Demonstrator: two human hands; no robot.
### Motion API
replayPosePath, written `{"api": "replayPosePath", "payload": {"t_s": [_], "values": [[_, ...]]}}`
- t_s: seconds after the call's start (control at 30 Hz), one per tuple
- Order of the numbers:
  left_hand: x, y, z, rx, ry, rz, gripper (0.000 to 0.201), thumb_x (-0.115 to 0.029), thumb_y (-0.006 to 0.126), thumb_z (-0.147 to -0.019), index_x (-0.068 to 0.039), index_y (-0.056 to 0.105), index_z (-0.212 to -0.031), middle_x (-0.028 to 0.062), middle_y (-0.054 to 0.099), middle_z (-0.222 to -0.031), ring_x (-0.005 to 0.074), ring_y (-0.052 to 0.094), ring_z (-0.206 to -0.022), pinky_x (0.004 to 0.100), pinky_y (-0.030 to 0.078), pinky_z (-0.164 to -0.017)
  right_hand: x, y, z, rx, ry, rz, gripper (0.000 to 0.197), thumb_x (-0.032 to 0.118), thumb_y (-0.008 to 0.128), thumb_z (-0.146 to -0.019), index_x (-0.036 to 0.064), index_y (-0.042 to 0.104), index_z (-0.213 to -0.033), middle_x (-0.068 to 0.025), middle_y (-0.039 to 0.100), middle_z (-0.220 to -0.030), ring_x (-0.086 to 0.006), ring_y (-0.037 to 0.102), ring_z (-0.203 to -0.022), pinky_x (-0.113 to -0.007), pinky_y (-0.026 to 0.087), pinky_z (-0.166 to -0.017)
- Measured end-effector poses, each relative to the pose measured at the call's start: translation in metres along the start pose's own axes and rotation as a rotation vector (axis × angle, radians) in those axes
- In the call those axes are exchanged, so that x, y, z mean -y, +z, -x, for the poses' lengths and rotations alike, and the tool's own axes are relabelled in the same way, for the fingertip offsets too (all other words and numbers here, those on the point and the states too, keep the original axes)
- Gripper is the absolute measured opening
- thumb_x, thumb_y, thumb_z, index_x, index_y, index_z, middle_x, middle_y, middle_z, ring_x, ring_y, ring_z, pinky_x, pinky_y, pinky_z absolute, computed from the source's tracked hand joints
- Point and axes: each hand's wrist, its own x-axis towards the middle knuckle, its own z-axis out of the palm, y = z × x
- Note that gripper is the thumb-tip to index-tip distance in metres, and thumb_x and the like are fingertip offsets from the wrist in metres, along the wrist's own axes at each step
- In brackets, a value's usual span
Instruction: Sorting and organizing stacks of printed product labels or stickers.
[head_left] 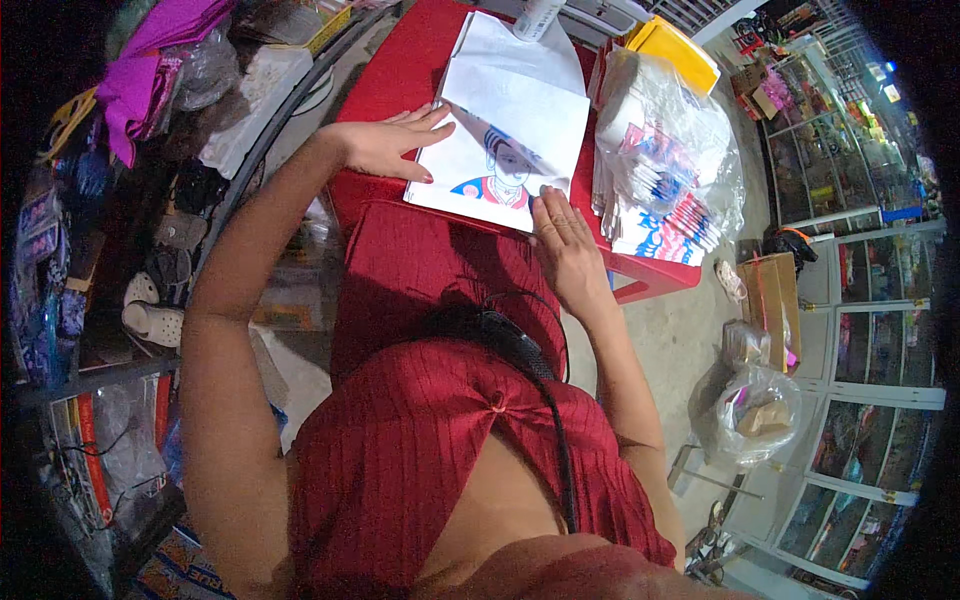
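A white printed sheet (535, 108) lay on a red table (385, 80), over other white paper, between the two hands. The left hand (388, 148) rested at its left edge, palm down, fingers spread wide. The right hand (573, 255) lay flat at the near right corner, fingers extended and close together. A plastic-wrapped bundle (665, 165) was just to the right; a white bottle (538, 18) marked the far end.

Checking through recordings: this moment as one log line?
left hand on left edge of printed paper; right hand on its lower right side; support: red table; right: plastic bag
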Motion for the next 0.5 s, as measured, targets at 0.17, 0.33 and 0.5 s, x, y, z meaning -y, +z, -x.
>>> {"api": "replayPosePath", "payload": {"t_s": [0.17,0.33,0.5], "values": [[0.004,-0.001,0.0,-0.008,0.003,0.053,0.094,-0.055,0.06,-0.09,-0.008,0.015,-0.158,0.0207,-0.001,-0.164,0.0336,0.001,-0.153,0.0416,0.008,-0.125,-0.001,-0.002,-0.001,0.042,0.039,0.023,0.053,0.02,0.061,-0.096,0.0067,0.046,-0.145,-0.0168,0.043,-0.151,-0.0336,0.042,-0.14,-0.048,0.035,-0.114],[-0.017,-0.008,0.001,-0.125,-0.051,0.058,0.077,-0.055,0.054,-0.095,-0.002,0.039,-0.15,0.0265,0.02,-0.16,0.0365,0.018,-0.15,0.0453,0.016,-0.123,0.0,-0.001,-0.002,0.028,0.021,0.03,0.051,0.021,0.061,-0.096,0.0063,0.048,-0.144,-0.0169,0.046,-0.15,-0.0325,0.042,-0.14,-0.048,0.035,-0.114],[-0.075,-0.005,-0.026,-0.302,-0.308,-0.175,0.088,-0.069,0.046,-0.092,0.014,0.06,-0.12,0.0329,0.053,-0.134,0.0421,0.048,-0.131,0.0486,0.027,-0.117,0.001,-0.001,-0.004,0.032,-0.002,0.077,0.052,0.027,0.061,-0.096,0.0138,0.049,-0.145,-0.0187,0.046,-0.149,-0.0346,0.044,-0.139,-0.053,0.037,-0.11]]}}
